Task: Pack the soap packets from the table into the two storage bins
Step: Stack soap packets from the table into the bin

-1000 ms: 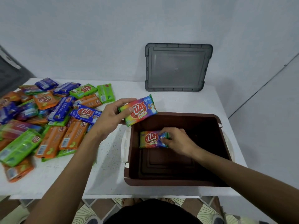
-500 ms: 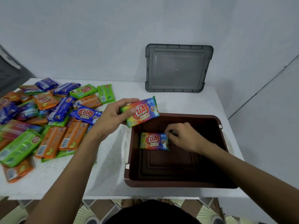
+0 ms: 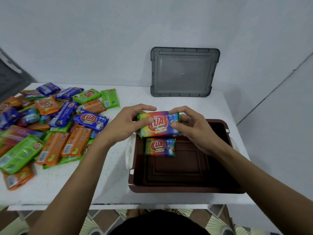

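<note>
Head view. Both hands held one rainbow soap packet (image 3: 159,123) level above the far left corner of the brown bin (image 3: 186,189): the left hand (image 3: 123,124) pinched its left end and the right hand (image 3: 196,131) its right end, thumbs on the near edge and fingers curled over the far edge. A second rainbow packet (image 3: 160,147) lay flat on the bin floor, just below the held one. The pile of soap packets (image 3: 50,126) covered the left of the table (image 3: 55,187). A grey lid (image 3: 184,72) leaned on the far wall.
</note>
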The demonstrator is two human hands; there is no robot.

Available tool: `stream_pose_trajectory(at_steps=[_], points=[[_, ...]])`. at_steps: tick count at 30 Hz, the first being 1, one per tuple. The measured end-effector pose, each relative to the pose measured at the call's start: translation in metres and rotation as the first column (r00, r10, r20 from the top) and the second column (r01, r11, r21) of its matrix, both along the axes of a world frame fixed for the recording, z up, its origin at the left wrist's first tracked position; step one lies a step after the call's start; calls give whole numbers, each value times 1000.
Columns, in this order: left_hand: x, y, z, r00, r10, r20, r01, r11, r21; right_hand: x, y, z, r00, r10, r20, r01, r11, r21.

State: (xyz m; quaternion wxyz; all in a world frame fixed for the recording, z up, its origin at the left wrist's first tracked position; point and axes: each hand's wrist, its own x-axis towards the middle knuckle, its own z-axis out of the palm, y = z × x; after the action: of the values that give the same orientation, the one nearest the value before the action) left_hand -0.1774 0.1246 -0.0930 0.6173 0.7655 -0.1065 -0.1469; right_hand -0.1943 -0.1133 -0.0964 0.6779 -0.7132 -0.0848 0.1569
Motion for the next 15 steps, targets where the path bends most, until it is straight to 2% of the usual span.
stream_pose_trajectory(at_steps=[4,7,9,12,15], points=[[1,6,-7,990,39,134,-58,988,144,-7,-15,-3,1000,-23,-15,23,999,-28],[0,10,-14,967,114,229,-157,972,176,-13,-27,-5,998,-47,-30,45,997,-58],[-2,10,-21,928,150,341,-246,934,259,-17,-35,-7,997,-75,-30,71,990,-118],[-6,10,-34,866,117,486,-340,851,401,-22,-43,-12,992,-113,-58,101,979,-177],[-7,11,-48,853,48,520,-329,822,464,-25,-48,-18,989,-104,-108,75,966,-248]])
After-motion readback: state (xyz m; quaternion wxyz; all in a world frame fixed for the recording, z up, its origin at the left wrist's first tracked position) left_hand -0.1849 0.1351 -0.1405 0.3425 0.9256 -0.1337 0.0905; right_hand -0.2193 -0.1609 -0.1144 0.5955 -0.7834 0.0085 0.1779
